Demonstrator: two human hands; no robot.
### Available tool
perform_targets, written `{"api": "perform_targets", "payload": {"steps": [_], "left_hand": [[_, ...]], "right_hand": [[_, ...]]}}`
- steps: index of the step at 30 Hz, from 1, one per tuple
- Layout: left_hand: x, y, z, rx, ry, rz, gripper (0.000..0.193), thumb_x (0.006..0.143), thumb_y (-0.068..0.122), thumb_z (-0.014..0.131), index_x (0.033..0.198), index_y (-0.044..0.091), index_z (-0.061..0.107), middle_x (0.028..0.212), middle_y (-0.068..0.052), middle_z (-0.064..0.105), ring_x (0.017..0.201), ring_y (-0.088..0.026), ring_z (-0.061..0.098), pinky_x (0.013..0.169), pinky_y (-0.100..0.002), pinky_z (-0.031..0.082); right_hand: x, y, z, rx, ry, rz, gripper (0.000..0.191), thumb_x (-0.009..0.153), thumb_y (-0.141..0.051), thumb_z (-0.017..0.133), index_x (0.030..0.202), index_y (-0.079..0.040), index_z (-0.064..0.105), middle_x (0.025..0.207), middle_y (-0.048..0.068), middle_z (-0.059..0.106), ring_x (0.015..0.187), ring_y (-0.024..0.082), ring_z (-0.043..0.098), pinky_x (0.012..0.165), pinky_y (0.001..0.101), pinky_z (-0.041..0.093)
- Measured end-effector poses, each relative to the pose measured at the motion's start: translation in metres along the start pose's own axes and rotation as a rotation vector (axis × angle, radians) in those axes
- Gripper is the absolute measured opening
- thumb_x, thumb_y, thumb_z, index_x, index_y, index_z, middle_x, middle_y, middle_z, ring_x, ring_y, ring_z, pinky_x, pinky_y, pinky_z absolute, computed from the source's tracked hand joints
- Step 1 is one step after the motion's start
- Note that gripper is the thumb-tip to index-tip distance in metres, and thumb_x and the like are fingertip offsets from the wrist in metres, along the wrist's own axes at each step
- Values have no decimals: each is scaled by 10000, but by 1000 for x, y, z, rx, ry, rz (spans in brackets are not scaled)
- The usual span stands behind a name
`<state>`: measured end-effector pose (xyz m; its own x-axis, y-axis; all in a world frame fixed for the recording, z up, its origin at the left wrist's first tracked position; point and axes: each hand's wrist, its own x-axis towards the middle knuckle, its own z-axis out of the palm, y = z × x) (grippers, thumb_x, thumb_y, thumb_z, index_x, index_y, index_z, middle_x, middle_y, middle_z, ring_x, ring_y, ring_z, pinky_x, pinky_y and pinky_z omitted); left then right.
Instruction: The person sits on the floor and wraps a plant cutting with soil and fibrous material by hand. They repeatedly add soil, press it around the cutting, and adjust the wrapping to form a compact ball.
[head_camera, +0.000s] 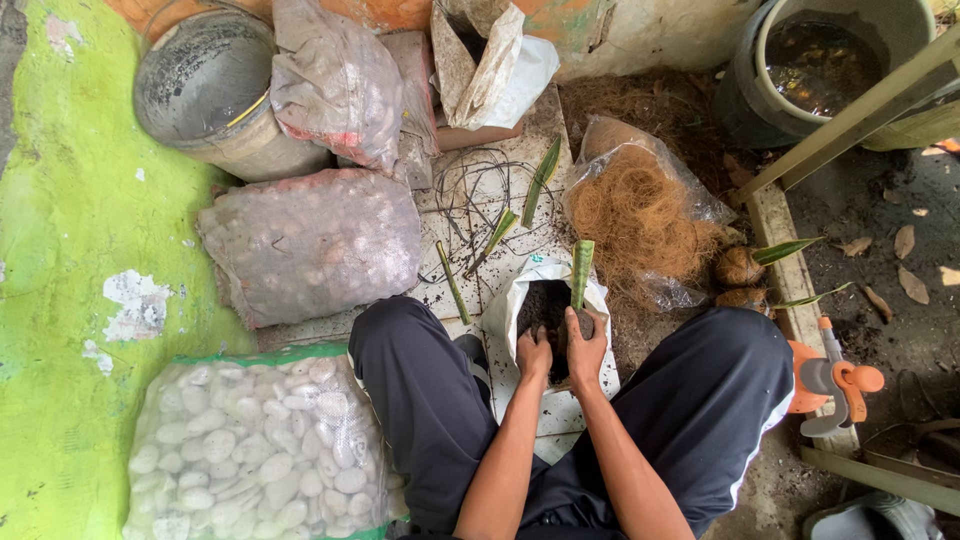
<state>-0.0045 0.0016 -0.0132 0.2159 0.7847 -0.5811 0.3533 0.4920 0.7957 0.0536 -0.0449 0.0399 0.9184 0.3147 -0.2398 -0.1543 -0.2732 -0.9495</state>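
Note:
My left hand (533, 354) and my right hand (586, 345) are together inside the mouth of a white bag (512, 305) filled with dark soil (545, 303), between my knees. The right hand is closed around the base of an upright green leaf cutting (581, 268) that stands in the soil. The left hand presses against the soil beside it, fingers curled; I cannot tell if it holds anything. More green leaf cuttings (541, 178) lie on the tiled ground ahead.
A clear bag of brown coconut fibre (637, 220) lies right of the soil bag, with two fibre-wrapped plants (740, 267) beside it. A sack of white pebbles (258, 452) sits lower left, a sack of pinkish stones (310, 245) beyond. Orange pruning shears (835, 382) lie right. A bucket (205, 85) stands far left.

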Motion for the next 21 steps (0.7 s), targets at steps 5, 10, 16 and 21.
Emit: {"api": "perform_targets", "payload": {"steps": [5, 10, 16, 21], "left_hand": [[-5, 9, -2, 60, -4, -58, 393, 977, 353, 691, 1224, 47, 700, 1112, -124, 752, 990, -253, 703, 902, -378, 523], [-10, 13, -4, 15, -57, -22, 310, 961, 279, 659, 1166, 67, 755, 1059, -84, 782, 947, -220, 706, 886, -353, 523], [-3, 2, -2, -95, -62, -22, 479, 843, -42, 513, 1285, 33, 681, 1242, -111, 721, 1124, -229, 679, 1002, -327, 502], [-1, 2, -1, -109, -18, 55, 545, 819, -82, 500, 1337, 15, 641, 1304, -126, 693, 1188, -226, 649, 1049, -311, 466]], "right_hand": [[0, -1, -1, -8, 2, -12, 519, 928, -419, 753, 1183, 24, 667, 963, 92, 679, 852, 155, 599, 771, 308, 500], [-1, -3, -1, 4, 2, 12, 509, 923, -412, 753, 1175, 22, 671, 952, 91, 683, 839, 163, 598, 760, 312, 504], [-1, -1, -1, -11, 9, -18, 514, 936, -408, 759, 1185, 33, 673, 958, 100, 671, 845, 160, 578, 766, 312, 486], [-1, -3, -1, -5, 11, -29, 538, 930, -416, 756, 1195, 42, 663, 997, 108, 679, 910, 172, 594, 845, 315, 487]]}}
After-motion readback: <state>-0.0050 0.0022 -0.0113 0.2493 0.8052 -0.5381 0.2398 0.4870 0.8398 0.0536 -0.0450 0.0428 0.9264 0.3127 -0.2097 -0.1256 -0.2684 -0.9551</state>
